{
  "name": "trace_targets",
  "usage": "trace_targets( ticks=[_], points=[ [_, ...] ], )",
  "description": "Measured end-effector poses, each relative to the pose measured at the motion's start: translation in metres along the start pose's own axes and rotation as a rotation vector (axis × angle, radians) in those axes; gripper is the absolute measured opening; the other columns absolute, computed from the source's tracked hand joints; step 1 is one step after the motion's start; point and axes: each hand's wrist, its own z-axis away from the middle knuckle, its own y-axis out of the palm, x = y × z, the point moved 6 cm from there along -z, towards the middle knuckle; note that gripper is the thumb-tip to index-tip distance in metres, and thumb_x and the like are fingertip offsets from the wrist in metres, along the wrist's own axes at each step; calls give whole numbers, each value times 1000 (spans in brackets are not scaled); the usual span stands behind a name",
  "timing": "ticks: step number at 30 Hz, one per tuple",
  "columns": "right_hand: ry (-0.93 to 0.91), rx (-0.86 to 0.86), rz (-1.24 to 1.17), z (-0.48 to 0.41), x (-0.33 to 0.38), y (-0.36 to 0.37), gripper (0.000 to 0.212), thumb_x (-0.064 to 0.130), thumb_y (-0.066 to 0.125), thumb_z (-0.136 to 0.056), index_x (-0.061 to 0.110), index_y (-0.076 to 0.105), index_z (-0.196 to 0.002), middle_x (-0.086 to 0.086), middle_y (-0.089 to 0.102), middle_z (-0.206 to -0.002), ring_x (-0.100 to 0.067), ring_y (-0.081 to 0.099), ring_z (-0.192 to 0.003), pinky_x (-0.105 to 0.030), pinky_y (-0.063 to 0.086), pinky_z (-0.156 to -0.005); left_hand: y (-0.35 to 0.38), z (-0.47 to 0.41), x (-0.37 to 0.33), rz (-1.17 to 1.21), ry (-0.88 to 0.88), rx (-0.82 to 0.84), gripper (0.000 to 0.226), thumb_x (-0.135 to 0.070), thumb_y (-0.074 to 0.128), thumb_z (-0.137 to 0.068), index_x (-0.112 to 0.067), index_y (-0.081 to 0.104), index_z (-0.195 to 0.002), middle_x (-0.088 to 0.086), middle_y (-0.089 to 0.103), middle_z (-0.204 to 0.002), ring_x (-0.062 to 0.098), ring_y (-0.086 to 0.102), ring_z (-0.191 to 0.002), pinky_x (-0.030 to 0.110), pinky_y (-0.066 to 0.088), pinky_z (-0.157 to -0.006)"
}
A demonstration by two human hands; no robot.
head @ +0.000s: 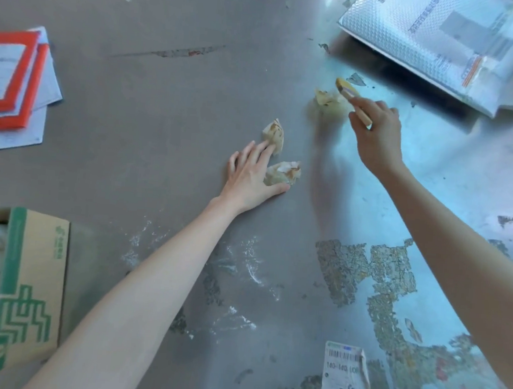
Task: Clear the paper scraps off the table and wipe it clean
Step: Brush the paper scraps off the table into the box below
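Now my left hand point(252, 175) lies flat, fingers point(265, 149) spread on two crumpled paper scraps point(281, 171); my right hand point(376, 133) grips a brush point(353, 99) over another scrap point(325, 98) on the table point(163, 110).

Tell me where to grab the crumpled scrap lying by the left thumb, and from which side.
Pinch the crumpled scrap across its raised, bunched middle, coming from above. It is a loose wad on the flat table, so no edge offers purchase. The left hand already lies beside it, open, thumb under its near side, fingertips on another scrap.
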Motion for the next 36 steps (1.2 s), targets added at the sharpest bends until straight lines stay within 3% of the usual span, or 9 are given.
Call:
trace_targets(
  ticks=[5,12,19,22,24,27,31,33,36],
  points=[
    [-14,131,42,-1,-1,12,26,18,52,-95,18,65,-117,-16,64,-105,-36,46,-100,-22,24,-74,-3,1,-1,-3,-8,-47,90,-60,58,-79,-19,19,-149,1,19,-156,21,10,-145,42,7,-115],
    [-210,346,-53,37,35,26,23,16,54,-95,16,66,-115,-7,65,-100,-23,45,-87,-23,29,-74,-13,-13,2,-25,-10,-19,103,-63,62,-75,-12,12,-149,8,15,-157,24,14,-144,41,11,-114],
    [-103,414,-301,63,39,21,19,11,58,-92,16,69,-107,-8,67,-97,-22,55,-93,-33,41,-84,-17,-8,10,-4,-35,-103,100,-57,69,-71,-11,22,-145,3,27,-152,21,26,-139,37,17,-110],
    [7,363,-490,67,35,13,15,10,59,-88,7,70,-97,4,69,-89,-18,60,-86,-26,44,-77,-19,-5,11,3,-6,-117,94,-55,70,-72,-14,26,-143,-1,30,-151,18,28,-137,35,18,-106],
    [30,233,-576,64,33,3,16,4,56,-86,-6,69,-87,13,68,-81,-10,58,-74,-17,41,-68,-19,-2,11,5,6,-115,90,-55,69,-73,-15,27,-142,-2,30,-150,17,28,-137,33,17,-104],
    [35,35,-653,53,30,-8,19,-3,51,-88,-10,66,-79,4,66,-89,-12,55,-66,-18,39,-60,-20,1,11,-3,-1,-111,89,-55,67,-74,-15,27,-142,-1,28,-151,17,27,-137,34,16,-105],
    [-17,-20,-437,35,32,-4,18,8,51,-92,2,68,-93,-3,63,-96,-20,55,-84,-26,41,-71,-21,1,8,-13,-20,-68,93,-54,65,-77,-15,17,-147,6,17,-155,21,18,-143,40,14,-111],
    [-72,82,-222,31,33,9,20,12,53,-93,10,68,-106,-7,63,-94,-26,53,-91,-29,38,-79,-20,0,6,-20,-24,-42,95,-54,64,-79,-14,13,-149,8,14,-157,23,17,-143,41,14,-112],
    [-135,207,-129,37,35,20,20,15,54,-94,14,68,-107,-7,68,-98,-24,49,-87,-27,36,-77,-18,-2,4,-47,-30,-8,94,-53,62,-81,-12,12,-149,8,12,-157,25,17,-143,42,14,-112]
  ],
)
